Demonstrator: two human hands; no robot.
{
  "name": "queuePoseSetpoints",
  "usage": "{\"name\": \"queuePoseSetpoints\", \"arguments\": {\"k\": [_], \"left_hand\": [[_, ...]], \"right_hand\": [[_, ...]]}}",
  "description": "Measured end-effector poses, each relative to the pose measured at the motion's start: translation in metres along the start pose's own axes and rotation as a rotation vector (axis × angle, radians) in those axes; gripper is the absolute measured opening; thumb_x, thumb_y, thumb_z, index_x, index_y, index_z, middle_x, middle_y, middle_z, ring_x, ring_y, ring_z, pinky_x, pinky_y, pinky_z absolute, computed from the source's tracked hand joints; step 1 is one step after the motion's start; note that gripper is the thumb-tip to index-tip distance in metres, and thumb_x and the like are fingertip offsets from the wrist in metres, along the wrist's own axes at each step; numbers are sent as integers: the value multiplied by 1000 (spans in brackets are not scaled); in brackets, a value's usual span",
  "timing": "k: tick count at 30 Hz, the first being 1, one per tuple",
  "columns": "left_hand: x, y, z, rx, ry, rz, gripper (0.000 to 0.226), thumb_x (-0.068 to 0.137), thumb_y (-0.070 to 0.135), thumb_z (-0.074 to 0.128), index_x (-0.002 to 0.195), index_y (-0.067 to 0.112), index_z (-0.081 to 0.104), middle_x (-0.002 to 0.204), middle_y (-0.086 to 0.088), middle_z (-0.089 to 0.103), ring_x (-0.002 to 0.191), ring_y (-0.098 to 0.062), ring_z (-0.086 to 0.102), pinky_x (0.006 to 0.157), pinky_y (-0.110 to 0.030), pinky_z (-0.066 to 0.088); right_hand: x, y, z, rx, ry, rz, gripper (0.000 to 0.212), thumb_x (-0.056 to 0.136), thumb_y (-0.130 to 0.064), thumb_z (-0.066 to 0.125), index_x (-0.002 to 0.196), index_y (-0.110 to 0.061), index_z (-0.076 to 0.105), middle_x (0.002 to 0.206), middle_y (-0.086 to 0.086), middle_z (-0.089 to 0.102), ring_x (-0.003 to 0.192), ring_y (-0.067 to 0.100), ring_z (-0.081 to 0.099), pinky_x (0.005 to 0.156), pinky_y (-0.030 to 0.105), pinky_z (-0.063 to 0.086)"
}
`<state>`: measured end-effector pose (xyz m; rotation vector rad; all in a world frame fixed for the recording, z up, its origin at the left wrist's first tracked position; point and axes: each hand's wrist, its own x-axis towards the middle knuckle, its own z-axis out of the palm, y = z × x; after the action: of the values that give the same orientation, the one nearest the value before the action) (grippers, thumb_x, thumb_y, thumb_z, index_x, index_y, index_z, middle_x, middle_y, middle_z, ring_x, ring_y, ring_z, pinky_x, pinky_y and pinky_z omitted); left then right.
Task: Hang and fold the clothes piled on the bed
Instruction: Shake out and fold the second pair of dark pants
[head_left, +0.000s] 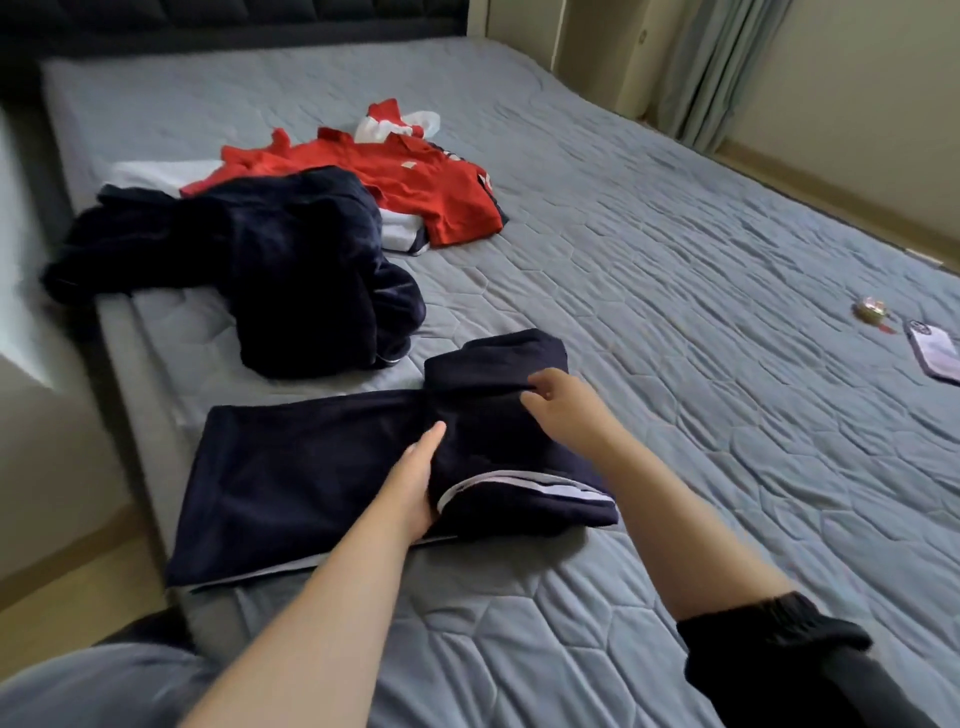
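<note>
Left hand (415, 483) open, flat on navy trousers (291, 478), right hand (563, 402) pinching their folded-over part, grey bed (675, 260)

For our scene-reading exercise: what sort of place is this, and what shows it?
Most likely a bedroom: a wide bed with a padded headboard, a curtain by the wall, and clothes piled on it.

The track trousers (311, 467) lie on the mattress (675, 260) under both hands. Their folded-over part sits beneath the right hand (561, 400), and the flat part stretches away to the left of the left hand (415, 478). Beyond the left hand lies a heap of clothes (291, 270), and behind that heap a polo shirt (415, 182). Well to the right of the right hand lies a phone (935, 353), with a small trinket (870, 310) near it
</note>
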<state>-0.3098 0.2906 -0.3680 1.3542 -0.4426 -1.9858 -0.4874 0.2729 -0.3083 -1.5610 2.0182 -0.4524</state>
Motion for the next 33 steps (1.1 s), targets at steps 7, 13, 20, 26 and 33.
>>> {"name": "queuePoseSetpoints", "arguments": {"k": [7,13,20,26,33], "left_hand": [[4,-12,2,351,116,63,51,80,-11,60,120,18,50,106,-16,65,92,-31,65,79,-39,55],[10,-13,-18,493,67,-76,35,77,-2,67,111,5,58,91,-12,67,80,-26,64,62,-30,50],[29,11,-23,633,366,399,65,79,36,69,137,25,43,96,9,58,81,-6,55,69,-22,38],[55,34,-24,535,311,391,65,78,30,72,137,25,43,90,12,61,80,1,57,63,-16,38],[68,26,-30,436,106,317,81,69,11,83,137,28,42,111,4,67,102,-8,63,89,-26,49]], "right_hand": [[-15,54,59,-356,-117,-161,77,90,-49,52,152,-28,13,161,0,6,147,15,3,117,44,1],[-11,60,64,-157,131,-286,51,92,-33,57,139,-16,45,141,5,46,131,25,39,108,38,31],[49,43,30,214,286,-75,33,94,-13,54,126,-13,56,118,5,49,113,24,48,92,20,31],[78,27,25,80,90,-198,32,93,-21,60,125,-18,61,137,3,48,132,21,34,107,21,21],[100,-27,51,-96,-103,-336,27,89,-40,62,107,-21,69,118,0,61,118,17,45,106,34,32]]}}
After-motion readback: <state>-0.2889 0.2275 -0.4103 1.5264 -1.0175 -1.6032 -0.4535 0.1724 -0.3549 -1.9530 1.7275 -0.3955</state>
